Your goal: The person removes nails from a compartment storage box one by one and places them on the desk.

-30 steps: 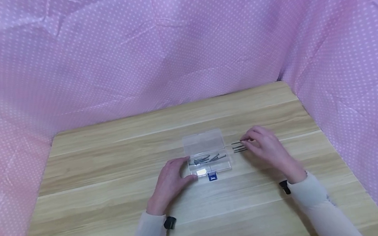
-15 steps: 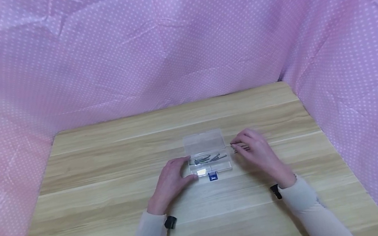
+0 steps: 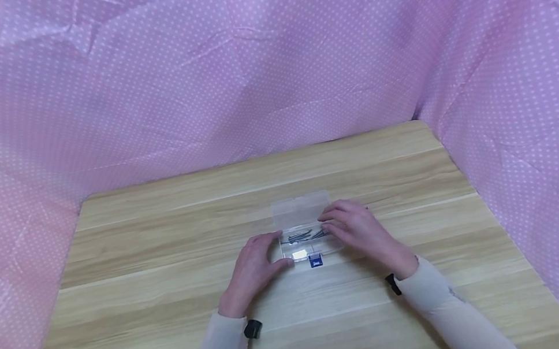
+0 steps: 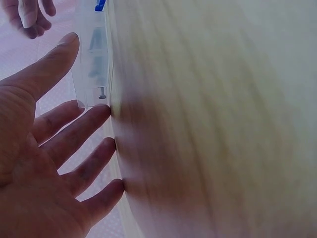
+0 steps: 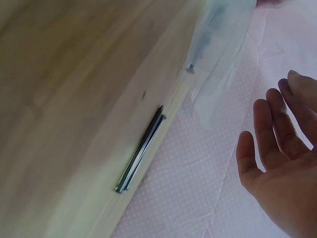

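A small clear plastic box [image 3: 288, 248] lies with its lid [image 3: 301, 209] folded back, and several grey nails [image 3: 301, 234] lie in its tray. My left hand [image 3: 254, 265] rests flat on the table, its thumb [image 4: 54, 59] against the box's left end [image 4: 91, 64]. My right hand [image 3: 356, 229] hovers over the right part of the tray with its fingertips at the nails. In the right wrist view its fingers [image 5: 267, 129] are spread and hold nothing visible. A few loose nails [image 5: 141, 151] lie side by side on the wood right of the box [image 5: 218, 44].
The wooden table [image 3: 170, 304] is bare around the box. A small blue tab [image 3: 314, 260] sits at the box's front edge. Pink dotted cloth [image 3: 246, 74] walls in the back and both sides, meeting the table's far right corner [image 3: 417, 122].
My right hand has moved left from the loose nails, where it pinched one, to above the box's tray. The left hand and the box have stayed put.
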Tool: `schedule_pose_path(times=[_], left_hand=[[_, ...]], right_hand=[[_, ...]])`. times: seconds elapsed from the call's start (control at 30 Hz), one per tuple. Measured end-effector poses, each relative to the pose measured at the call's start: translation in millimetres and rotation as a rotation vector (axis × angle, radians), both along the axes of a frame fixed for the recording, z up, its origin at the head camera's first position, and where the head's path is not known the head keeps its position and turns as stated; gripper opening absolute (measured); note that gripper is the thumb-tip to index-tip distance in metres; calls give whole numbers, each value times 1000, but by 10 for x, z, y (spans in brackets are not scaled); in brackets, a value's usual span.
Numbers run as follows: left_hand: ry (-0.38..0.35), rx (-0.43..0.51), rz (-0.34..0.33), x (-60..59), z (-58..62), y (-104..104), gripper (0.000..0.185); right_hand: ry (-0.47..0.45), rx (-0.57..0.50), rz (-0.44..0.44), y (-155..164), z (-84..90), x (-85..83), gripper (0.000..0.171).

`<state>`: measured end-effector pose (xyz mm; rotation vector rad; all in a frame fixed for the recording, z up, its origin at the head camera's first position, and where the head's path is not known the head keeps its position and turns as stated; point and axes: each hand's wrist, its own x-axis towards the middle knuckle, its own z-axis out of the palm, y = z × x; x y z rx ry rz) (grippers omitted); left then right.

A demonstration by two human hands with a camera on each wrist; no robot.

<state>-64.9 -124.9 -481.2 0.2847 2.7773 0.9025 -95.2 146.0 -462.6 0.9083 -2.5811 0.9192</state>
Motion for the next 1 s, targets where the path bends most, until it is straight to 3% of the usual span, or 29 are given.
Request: schedule_pose_path(times=[1.0], left_hand=[[21, 21, -14, 15, 9, -13, 68]], right_hand=[[-167, 278, 85, -399, -48, -161, 10]])
